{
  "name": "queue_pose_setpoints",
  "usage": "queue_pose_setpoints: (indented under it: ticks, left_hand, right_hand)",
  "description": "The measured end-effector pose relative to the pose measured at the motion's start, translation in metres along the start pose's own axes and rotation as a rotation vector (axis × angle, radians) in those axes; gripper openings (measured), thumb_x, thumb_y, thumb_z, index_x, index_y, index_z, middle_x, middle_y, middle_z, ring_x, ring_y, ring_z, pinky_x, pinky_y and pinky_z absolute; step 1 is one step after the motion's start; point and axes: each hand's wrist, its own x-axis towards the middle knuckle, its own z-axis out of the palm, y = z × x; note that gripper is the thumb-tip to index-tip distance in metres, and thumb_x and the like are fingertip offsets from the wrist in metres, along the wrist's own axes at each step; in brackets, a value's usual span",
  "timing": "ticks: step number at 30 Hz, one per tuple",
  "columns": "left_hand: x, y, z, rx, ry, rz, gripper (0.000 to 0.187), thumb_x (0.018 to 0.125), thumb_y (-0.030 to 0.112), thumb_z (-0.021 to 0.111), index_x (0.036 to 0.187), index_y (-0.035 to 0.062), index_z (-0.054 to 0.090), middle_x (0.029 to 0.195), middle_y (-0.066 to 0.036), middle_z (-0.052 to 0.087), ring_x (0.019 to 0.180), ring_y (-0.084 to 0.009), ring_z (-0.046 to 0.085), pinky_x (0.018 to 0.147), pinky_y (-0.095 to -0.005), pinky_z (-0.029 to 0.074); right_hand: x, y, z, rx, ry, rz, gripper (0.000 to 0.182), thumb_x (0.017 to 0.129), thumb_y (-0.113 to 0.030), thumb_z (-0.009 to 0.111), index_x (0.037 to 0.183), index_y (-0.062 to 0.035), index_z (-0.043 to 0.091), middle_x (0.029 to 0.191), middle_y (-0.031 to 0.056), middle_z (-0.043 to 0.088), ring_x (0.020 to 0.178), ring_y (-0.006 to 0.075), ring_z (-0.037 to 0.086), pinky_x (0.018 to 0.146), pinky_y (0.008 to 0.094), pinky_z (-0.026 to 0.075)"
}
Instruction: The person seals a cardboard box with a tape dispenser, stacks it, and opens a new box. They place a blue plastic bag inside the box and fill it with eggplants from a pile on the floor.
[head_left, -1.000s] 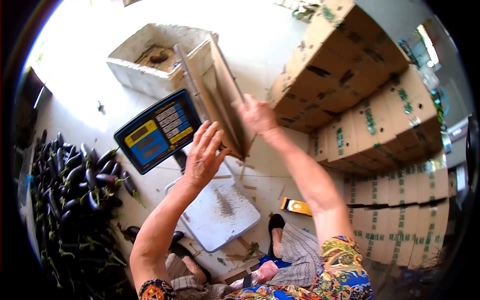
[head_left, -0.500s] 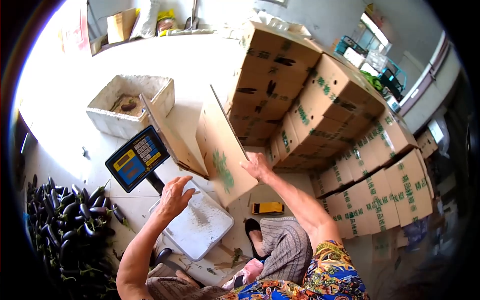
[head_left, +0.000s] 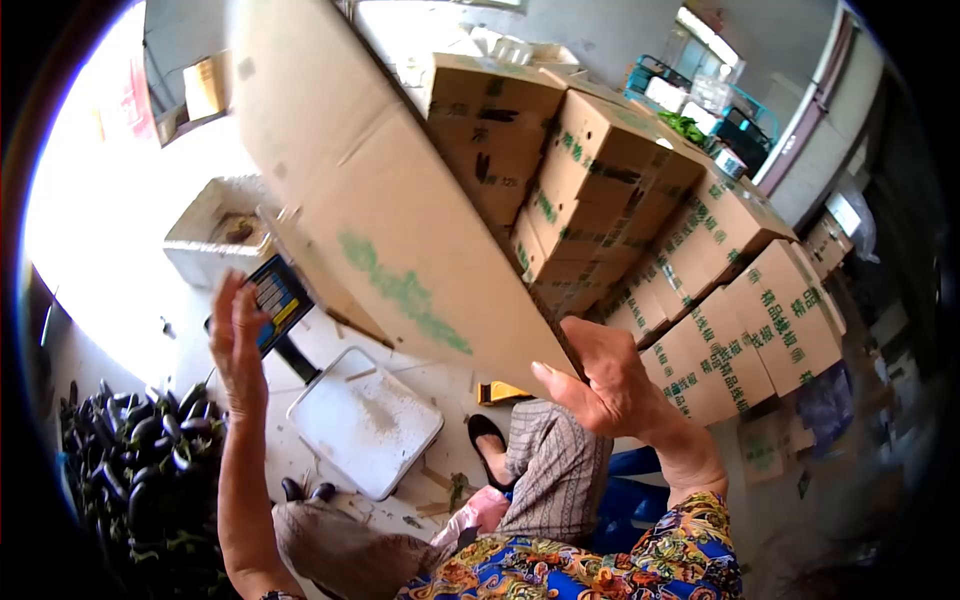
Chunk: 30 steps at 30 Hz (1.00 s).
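A flattened cardboard box (head_left: pixel 400 230) with a smudged green print is held up at a slant in front of me. My right hand (head_left: pixel 625 385) is closed on its lower right corner, thumb on the near face. My left hand (head_left: pixel 238 345) is raised with fingers stretched out, holding nothing, in front of the scale's display (head_left: pixel 280 300). Below the box lies the scale's white weighing plate (head_left: pixel 368 425), bare but for dirt. Another cardboard piece (head_left: pixel 335 295) stands behind the scale, partly hidden by the raised box.
A heap of eggplants (head_left: pixel 145 470) covers the floor at left. Behind the scale stands a white foam box (head_left: pixel 205 250). Stacked printed cartons (head_left: pixel 620 170) rise at the right, with more cartons (head_left: pixel 735 340) nearer me. A yellow tape dispenser (head_left: pixel 500 392) lies by my foot.
My right hand has brought the flattened box up and closer to me, and the box now looks much larger. My left hand has moved left and upward, away from above the plate.
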Motion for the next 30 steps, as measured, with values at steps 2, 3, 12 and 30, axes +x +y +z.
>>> queue_pose_setpoints:
  ticks: [2,3,12,30]
  left_hand:
    - [0.003,0.026,-0.024,-0.051,0.104,0.068,0.062,0.1,0.048,0.046,0.145,0.0048,0.042,0.144,-0.015,0.047,0.127,-0.0267,0.05,0.099,-0.0406,0.045]
    - [0.004,0.033,-0.041,-0.056,0.155,0.109,0.062,0.102,0.046,0.043,0.148,0.0056,0.036,0.148,-0.016,0.042,0.135,-0.0282,0.044,0.107,-0.0446,0.04]
    - [-0.039,-0.01,-0.113,-0.061,0.201,-0.298,0.097,0.087,0.062,0.059,0.154,0.0048,0.02,0.156,-0.024,0.026,0.144,-0.0316,0.03,0.114,-0.0434,0.029]
    - [-0.056,-0.078,-0.126,-0.075,-0.1,-0.512,0.11,0.077,0.047,0.077,0.154,0.0022,0.014,0.151,-0.022,0.032,0.127,-0.032,0.051,0.098,-0.0426,0.051]
  right_hand:
    - [-0.002,-0.023,0.001,0.071,-0.112,-0.058,0.016,0.08,-0.007,0.066,0.085,0.0014,0.054,0.073,0.0184,0.054,0.065,0.0385,0.057,0.057,0.0418,0.048]
    - [-0.003,-0.033,0.006,0.112,-0.187,-0.089,0.016,0.078,-0.006,0.066,0.085,0.0011,0.054,0.073,0.018,0.054,0.066,0.038,0.057,0.058,0.0422,0.048]
    - [-0.037,-0.02,0.13,0.105,-0.583,-0.12,0.023,0.078,-0.009,0.059,0.097,0.0026,0.056,0.081,0.0213,0.062,0.077,0.0396,0.063,0.071,0.0464,0.052]
    - [-0.042,0.028,0.219,0.808,-0.86,0.419,0.067,0.098,-0.052,0.05,0.141,-0.0008,0.045,0.135,0.0213,0.053,0.126,0.0313,0.051,0.105,0.0381,0.039]
